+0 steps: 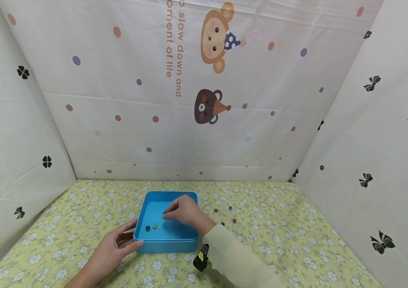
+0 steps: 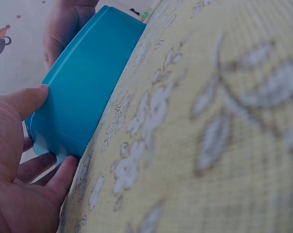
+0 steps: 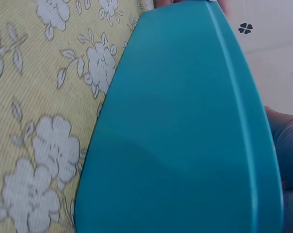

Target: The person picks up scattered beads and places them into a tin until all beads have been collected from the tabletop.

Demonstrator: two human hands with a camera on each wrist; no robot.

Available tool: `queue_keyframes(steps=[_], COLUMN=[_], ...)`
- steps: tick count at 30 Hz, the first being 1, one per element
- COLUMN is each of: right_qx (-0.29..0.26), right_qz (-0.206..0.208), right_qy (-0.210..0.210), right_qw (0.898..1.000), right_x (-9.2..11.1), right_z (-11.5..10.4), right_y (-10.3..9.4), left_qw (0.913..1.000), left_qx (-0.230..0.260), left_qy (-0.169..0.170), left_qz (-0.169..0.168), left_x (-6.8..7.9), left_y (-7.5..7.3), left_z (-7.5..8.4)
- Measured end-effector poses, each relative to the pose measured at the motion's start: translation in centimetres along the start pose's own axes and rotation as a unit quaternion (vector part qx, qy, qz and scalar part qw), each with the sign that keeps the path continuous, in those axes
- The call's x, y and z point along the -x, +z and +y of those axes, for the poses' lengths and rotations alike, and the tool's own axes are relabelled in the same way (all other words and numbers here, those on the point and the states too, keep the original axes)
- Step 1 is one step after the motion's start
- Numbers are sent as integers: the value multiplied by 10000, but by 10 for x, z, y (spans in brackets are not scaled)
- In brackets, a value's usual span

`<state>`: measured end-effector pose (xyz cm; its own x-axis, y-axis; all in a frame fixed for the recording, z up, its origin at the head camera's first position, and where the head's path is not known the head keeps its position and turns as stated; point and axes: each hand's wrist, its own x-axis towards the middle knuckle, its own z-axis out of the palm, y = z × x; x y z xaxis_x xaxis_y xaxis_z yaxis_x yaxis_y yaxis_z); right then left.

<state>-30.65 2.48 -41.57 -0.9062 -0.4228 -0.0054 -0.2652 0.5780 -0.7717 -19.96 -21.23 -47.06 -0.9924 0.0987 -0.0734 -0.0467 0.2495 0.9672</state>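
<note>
A blue plastic box (image 1: pixel 167 246), open at the top, stands on the table. My left hand (image 1: pixel 111 248) grips its near left corner, with the thumb on the front wall and the fingers along the left side; the left wrist view shows this hold closely. Inside the box, my right hand (image 1: pixel 183 210) is low over the floor, pinching a small dark marble (image 1: pixel 164 213) mostly covered by the fingertips. A dark reddish marble (image 1: pixel 147 228) and a green marble (image 1: pixel 155 226) lie on the box floor. The box wall hides most of the right hand in the right wrist view.
Several marbles lie on the cloth right of the box, among them a green marble (image 1: pixel 216 210), a blue marble (image 1: pixel 230 208) and an orange marble (image 1: pixel 234 220). A flowered yellow cloth (image 1: pixel 276 252) covers the table. White printed sheets (image 1: pixel 175 140) enclose the back and sides.
</note>
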Motion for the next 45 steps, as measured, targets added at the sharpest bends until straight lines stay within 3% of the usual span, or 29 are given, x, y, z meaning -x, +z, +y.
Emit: queue_keyframes(steps=[16, 32, 45], right_qx=[227, 491, 335], right_qz=[-31, -7, 62], right_qy=[510, 528, 584], right_qw=[9984, 9974, 9977], right_x=[-7, -12, -12], right_z=[-5, 1, 1], right_y=[14, 17, 18], left_qw=[10000, 10000, 9999], left_qx=[27, 47, 96], left_qy=[36, 46, 80], left_qz=[-25, -40, -52], left_x=[1, -1, -1], left_y=[-1, -1, 0], left_z=[1, 2, 2])
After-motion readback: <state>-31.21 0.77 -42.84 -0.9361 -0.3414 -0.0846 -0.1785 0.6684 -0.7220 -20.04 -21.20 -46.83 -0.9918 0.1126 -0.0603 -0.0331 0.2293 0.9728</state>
